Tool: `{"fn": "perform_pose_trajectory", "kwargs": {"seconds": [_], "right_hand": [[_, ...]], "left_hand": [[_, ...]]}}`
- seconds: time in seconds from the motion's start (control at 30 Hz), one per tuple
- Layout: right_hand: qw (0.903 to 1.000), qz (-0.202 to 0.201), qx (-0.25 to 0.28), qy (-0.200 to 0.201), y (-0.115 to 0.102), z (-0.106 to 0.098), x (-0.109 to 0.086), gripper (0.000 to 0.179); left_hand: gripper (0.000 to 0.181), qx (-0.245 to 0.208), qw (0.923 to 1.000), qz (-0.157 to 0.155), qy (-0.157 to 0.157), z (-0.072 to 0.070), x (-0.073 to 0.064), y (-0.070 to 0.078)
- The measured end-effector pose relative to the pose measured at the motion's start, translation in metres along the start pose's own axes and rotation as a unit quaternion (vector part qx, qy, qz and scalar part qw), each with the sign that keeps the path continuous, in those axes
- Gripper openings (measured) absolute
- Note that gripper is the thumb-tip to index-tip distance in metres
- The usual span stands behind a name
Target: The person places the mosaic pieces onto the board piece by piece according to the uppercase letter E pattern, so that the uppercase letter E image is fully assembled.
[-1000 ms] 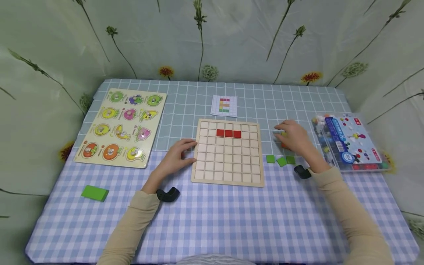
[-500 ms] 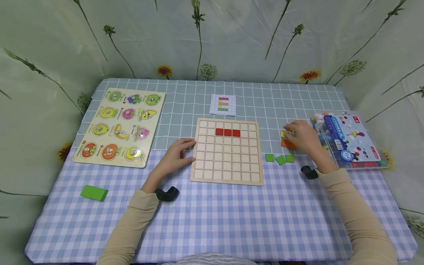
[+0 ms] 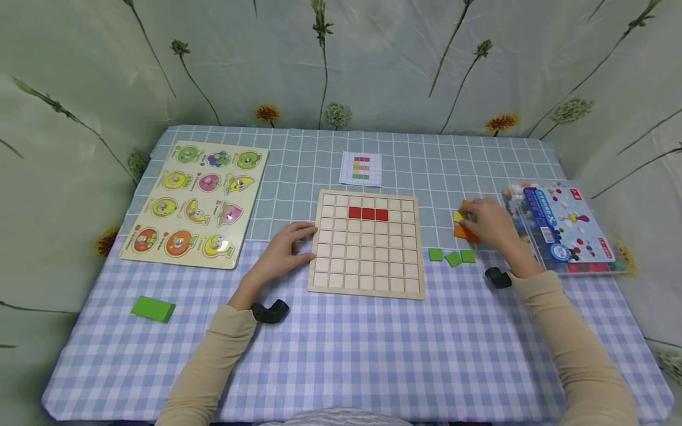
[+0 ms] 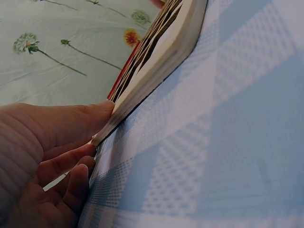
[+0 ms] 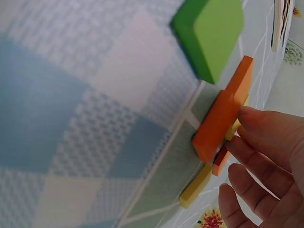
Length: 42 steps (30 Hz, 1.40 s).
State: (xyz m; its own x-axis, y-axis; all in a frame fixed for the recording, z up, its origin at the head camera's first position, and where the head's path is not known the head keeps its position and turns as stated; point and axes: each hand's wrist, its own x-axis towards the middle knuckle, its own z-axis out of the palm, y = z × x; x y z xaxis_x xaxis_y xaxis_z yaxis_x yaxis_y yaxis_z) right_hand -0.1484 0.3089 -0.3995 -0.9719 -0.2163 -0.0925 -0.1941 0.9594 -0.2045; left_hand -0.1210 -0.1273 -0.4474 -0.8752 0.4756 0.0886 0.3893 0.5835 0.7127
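A square wooden grid board [image 3: 366, 260] lies mid-table with a row of red tiles [image 3: 368, 213] near its top. At its left edge, my left hand [image 3: 285, 248] touches the rim with thumb and fingertips, seen closely in the left wrist view. To the board's right, my right hand [image 3: 487, 222] is over a small cluster of tiles. Its thumb and index finger pinch a yellow tile [image 5: 232, 129], beside orange tiles [image 5: 216, 126]. Another yellow tile [image 5: 195, 186] lies near them. Several green tiles [image 3: 453, 258] lie closer to the board; one green tile [image 5: 211, 38] shows large in the right wrist view.
A card [image 3: 360, 169] with a coloured grid pattern lies behind the board. At left is a fruit knob puzzle [image 3: 181, 228], with a green block [image 3: 153, 309] nearer the front. A clear plastic box [image 3: 570, 228] of colourful pieces stands at right.
My right hand has moved slightly right over the orange and yellow tiles, uncovering part of them, then stayed about there. My left hand has stayed at the board's edge.
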Motion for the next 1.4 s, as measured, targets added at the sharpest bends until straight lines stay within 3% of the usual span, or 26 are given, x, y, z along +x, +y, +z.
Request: {"fn": "perform_pose_trajectory", "kwargs": {"seconds": [0.1, 0.37, 0.57, 0.9, 1.4], "right_hand": [[1.0000, 0.000, -0.003, -0.006, 0.000, 0.001, 0.001, 0.030], [0.9993, -0.025, 0.002, 0.027, -0.010, -0.002, 0.005, 0.028], [0.9984, -0.036, 0.002, 0.044, -0.032, -0.001, 0.011, 0.028], [0.9935, -0.097, 0.002, 0.059, -0.067, 0.004, 0.022, 0.028], [0.9902, -0.130, 0.026, 0.045, -0.116, 0.014, 0.037, 0.027]], "left_hand": [[0.056, 0.001, 1.0000, 0.000, 0.000, 0.000, 0.000, 0.000], [0.056, 0.002, 1.0000, 0.002, 0.000, 0.001, 0.001, 0.000], [0.056, 0.003, 1.0000, 0.003, 0.003, 0.001, 0.001, 0.000], [0.056, 0.002, 1.0000, 0.004, 0.006, 0.001, 0.000, 0.000], [0.056, -0.003, 1.0000, -0.005, 0.002, 0.000, 0.000, -0.002]]}}
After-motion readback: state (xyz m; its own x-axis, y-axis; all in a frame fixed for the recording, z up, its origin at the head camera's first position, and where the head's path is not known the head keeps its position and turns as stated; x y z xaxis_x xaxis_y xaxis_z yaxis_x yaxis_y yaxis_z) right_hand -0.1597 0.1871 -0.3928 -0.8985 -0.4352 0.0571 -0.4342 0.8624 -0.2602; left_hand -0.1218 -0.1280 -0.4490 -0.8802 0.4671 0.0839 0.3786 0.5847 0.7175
